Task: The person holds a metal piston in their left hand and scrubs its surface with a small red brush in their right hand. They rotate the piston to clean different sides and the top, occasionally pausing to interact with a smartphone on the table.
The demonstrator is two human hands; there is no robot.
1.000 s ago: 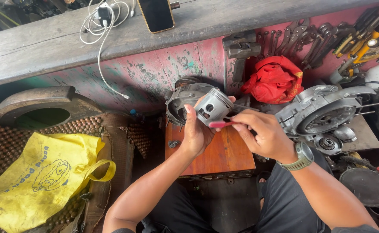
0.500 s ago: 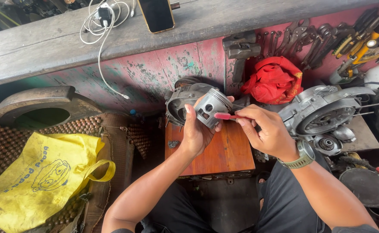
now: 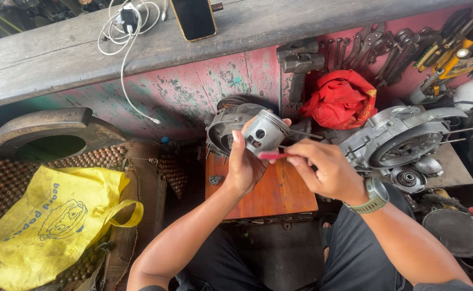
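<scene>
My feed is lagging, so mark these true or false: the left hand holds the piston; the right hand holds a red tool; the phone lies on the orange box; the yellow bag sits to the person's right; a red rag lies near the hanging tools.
1. The left hand holds the piston. True.
2. The right hand holds a red tool. True, its tip is at the piston.
3. The phone lies on the orange box. False: it lies on the wooden shelf.
4. The yellow bag sits to the person's right. False: it is on their left.
5. A red rag lies near the hanging tools. True.
</scene>
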